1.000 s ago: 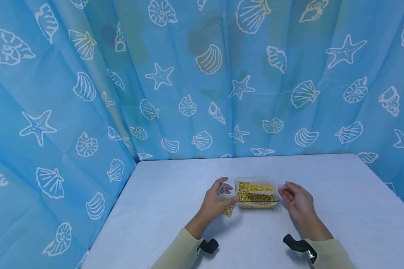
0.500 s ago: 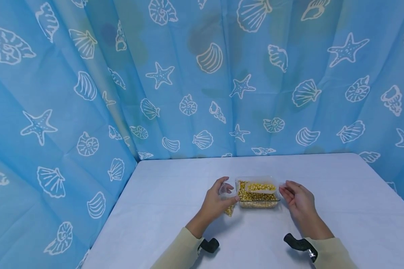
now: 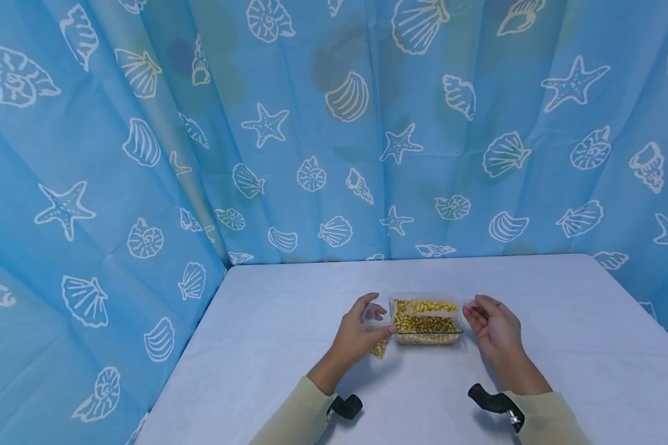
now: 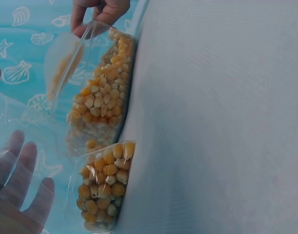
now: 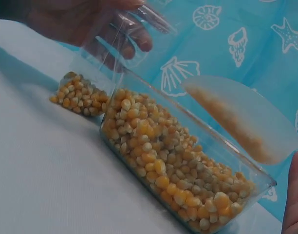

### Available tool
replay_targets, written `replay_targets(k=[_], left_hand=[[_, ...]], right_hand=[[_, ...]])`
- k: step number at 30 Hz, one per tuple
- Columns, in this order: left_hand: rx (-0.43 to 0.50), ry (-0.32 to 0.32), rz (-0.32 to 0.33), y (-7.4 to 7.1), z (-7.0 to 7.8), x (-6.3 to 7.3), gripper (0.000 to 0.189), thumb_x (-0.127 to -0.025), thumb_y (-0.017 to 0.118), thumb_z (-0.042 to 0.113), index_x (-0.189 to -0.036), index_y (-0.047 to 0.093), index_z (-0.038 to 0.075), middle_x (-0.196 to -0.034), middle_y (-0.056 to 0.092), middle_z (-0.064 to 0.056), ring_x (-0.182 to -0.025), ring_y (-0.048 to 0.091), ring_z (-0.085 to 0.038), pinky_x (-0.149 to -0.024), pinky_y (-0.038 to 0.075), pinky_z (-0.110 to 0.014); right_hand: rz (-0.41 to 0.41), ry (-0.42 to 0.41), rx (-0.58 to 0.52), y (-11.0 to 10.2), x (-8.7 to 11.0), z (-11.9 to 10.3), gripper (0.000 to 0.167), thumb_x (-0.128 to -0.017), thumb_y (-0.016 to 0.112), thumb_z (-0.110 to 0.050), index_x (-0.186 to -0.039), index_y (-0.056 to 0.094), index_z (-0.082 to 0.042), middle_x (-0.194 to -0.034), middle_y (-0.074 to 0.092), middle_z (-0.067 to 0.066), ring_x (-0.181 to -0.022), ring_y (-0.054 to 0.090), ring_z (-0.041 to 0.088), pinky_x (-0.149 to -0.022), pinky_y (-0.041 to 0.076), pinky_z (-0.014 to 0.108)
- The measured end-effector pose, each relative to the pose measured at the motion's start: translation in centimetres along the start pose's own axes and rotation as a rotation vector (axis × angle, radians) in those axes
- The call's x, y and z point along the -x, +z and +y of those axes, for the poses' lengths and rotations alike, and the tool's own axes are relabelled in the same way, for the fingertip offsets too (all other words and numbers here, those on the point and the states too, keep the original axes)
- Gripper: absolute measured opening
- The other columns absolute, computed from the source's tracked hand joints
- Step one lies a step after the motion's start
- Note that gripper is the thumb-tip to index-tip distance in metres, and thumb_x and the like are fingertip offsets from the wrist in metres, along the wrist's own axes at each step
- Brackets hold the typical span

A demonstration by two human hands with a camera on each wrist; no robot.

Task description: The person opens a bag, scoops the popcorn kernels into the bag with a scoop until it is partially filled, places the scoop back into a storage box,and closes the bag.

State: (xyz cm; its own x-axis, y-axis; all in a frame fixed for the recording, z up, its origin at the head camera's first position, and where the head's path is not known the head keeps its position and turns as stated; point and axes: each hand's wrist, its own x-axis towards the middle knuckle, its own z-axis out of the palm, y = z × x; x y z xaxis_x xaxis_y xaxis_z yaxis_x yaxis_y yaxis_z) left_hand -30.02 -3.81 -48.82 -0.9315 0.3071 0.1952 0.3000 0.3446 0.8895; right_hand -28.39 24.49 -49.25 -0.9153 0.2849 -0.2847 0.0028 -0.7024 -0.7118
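Note:
My left hand [image 3: 352, 337] holds a clear plastic bag [image 4: 32, 119] by its top, thumb and fingers spread apart at its mouth. Corn kernels [image 4: 104, 187] fill the bottom of the bag, which hangs against the left end of a glass container [image 5: 222, 134]. More dried corn [image 5: 163, 156] lies deep inside that container. Over its far side is a translucent white scoop [image 5: 266, 114] with a heap of kernels in it. My right hand [image 3: 498, 327] pinches the scoop's right end, just beyond the container's right side.
A white cloth covers the table [image 3: 267, 327] under everything. Behind its far edge hangs a blue curtain [image 3: 312, 123] with a white seashell print. Black wrist mounts [image 3: 346, 406] stick out near both sleeves.
The loaded scoop has risen slightly and levelled out over the container, as my right hand shifted a little up and right. My left hand and the bag stay nearly still.

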Motion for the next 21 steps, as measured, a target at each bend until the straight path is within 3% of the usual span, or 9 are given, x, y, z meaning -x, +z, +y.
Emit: replay_targets(k=[8,14,21], left_hand=[[-0.001,0.006,0.001,0.0,-0.1,0.0,0.072,-0.082,0.08,0.03,-0.144,0.042,0.023,-0.117,0.063,-0.001,-0.105,0.054,-0.01,-0.096,0.041,-0.048],[-0.003,0.006,-0.001,0.0,-0.1,0.0,0.073,-0.082,0.08,0.031,-0.144,0.042,0.023,-0.115,0.063,0.004,-0.105,0.055,-0.009,-0.096,0.041,-0.048],[-0.001,0.012,-0.003,0.0,-0.1,0.0,0.073,-0.082,0.079,0.031,-0.145,0.042,0.021,-0.113,0.062,0.008,-0.105,0.055,-0.009,-0.096,0.042,-0.048]], right_hand=[[0.117,-0.048,-0.021,0.8,-0.4,-0.2,0.044,-0.09,0.072,-0.029,-0.123,0.047,-0.015,-0.116,0.049,0.007,-0.104,0.057,0.016,-0.087,0.05,0.026],[0.131,-0.06,-0.039,1.2,-0.7,-0.3,0.042,-0.09,0.071,-0.028,-0.123,0.047,-0.015,-0.12,0.048,0.008,-0.112,0.055,0.018,-0.087,0.05,0.026],[0.127,-0.08,-0.045,1.8,-0.8,-0.6,0.041,-0.09,0.072,-0.024,-0.122,0.049,-0.011,-0.115,0.05,0.008,-0.103,0.056,0.017,-0.087,0.05,0.027]])
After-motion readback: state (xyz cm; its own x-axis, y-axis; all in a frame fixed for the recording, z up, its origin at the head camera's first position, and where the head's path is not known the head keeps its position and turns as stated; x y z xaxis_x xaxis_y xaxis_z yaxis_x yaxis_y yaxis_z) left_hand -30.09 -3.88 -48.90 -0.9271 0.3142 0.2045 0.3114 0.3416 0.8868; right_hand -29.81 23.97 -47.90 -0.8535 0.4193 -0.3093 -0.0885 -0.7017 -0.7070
